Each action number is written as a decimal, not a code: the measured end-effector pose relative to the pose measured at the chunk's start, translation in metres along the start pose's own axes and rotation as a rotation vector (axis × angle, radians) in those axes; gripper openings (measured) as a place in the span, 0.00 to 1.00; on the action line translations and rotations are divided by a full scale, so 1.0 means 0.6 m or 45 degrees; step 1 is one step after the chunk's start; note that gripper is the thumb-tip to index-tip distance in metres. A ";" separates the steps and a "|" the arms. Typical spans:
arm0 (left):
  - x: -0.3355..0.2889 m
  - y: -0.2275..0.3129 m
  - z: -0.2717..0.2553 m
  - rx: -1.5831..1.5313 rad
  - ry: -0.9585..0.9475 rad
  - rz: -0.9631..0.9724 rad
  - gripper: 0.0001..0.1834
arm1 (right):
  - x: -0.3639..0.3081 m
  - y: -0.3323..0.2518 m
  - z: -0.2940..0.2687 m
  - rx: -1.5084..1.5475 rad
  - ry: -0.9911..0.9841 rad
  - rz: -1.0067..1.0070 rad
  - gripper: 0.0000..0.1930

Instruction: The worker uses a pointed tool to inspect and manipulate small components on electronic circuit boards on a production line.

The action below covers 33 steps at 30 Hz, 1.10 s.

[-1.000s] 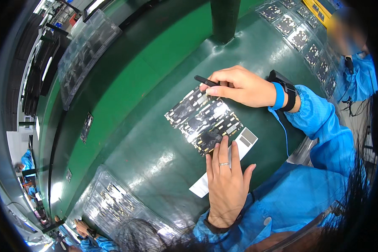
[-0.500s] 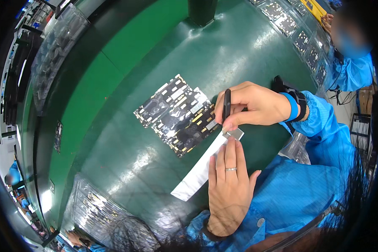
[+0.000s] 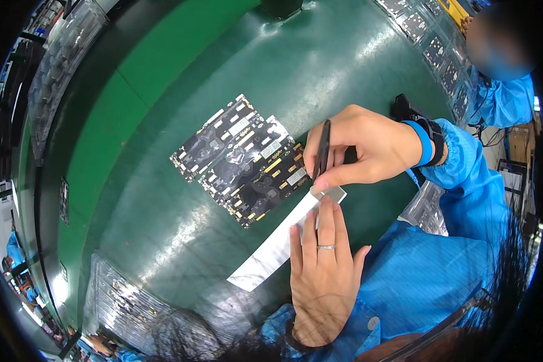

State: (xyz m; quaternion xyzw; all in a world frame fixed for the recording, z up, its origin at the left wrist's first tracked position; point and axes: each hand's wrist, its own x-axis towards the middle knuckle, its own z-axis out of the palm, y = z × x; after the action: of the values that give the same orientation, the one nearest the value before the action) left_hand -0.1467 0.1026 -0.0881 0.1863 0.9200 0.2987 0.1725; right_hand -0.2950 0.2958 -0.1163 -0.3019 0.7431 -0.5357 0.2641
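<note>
Since half a second ago your right hand (image 3: 368, 148) has dropped the black tweezers (image 3: 323, 151) a little lower, so their tip now meets the far end of the white strip (image 3: 277, 244), and the circuit panel (image 3: 244, 160) sits a touch farther left on the green table (image 3: 163, 108) than before.

Your right hand comes in from the right, fingers closed together around the tweezers and holding them nearly upright. You cannot tell whether the tweezer tips are pinched on anything; the thumb hides them. A small silvery square (image 3: 332, 193) lies right at the strip's far end, under your thumb tip.

Your left hand (image 3: 320, 271) lies flat, palm down, near you, fingers stretched out and together, pressing on the near-right edge of the strip; it grips nothing. A ring (image 3: 326, 247) shows on one finger.

The strip runs diagonally from the near left up toward the tweezers. Just beyond it, to the left, the dark circuit panel lies flat with its pale and gold patches facing up, its right corner close to the tweezers.

Clear trays (image 3: 127, 308) holding more boards sit at the near left. Another person in a blue sleeve (image 3: 501, 99) works at the far right, beside a row of trays (image 3: 434, 48).
</note>
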 end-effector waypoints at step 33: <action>0.037 -0.003 -0.002 0.079 0.286 -0.057 0.41 | 0.048 0.008 -0.018 0.219 0.252 0.213 0.08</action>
State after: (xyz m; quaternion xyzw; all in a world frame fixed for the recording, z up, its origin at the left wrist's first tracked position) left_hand -0.1669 0.1108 -0.0930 0.1362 0.9463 0.2850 0.0693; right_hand -0.3231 0.2827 -0.1196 -0.1609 0.7395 -0.6006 0.2581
